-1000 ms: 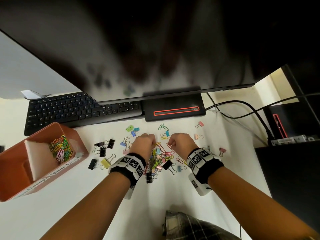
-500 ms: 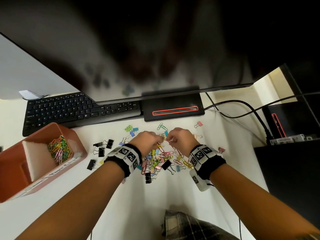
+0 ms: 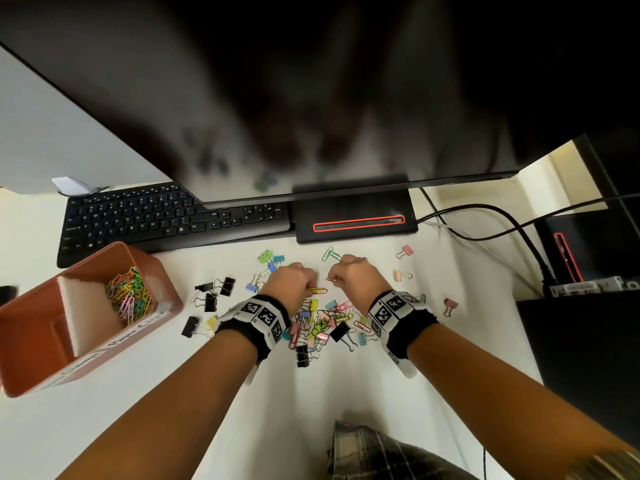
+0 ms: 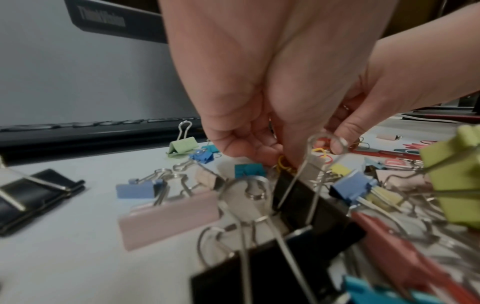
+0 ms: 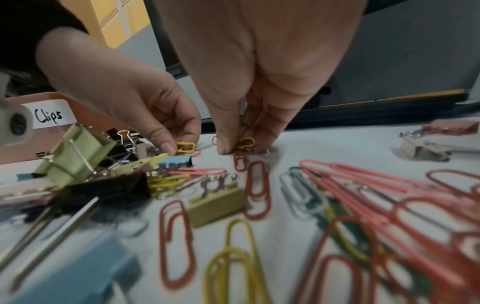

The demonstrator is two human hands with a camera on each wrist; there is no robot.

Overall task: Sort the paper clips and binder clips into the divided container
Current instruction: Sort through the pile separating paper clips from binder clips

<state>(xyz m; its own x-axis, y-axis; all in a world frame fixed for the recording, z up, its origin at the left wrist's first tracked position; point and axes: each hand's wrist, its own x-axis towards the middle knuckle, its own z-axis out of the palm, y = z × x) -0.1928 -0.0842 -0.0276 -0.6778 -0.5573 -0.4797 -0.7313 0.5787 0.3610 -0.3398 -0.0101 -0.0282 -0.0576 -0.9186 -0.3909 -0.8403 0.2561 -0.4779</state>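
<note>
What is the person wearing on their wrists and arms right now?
Both forearms are bare, no sleeves. Each wrist carries a black band with white panels printed with black square marker codes: left wristband, right wristband. The right hand wears a thin ring.

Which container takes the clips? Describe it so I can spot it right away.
Find the black keyboard at the desk's far left. Just in front of it sits the orange container, left of the loose clip pile. It alone holds a heap of coloured paper clips beside a white divider.

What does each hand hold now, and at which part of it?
The left hand pinches a yellow paper clip at one end. The right hand pinches paper clips at their top loops.
</note>
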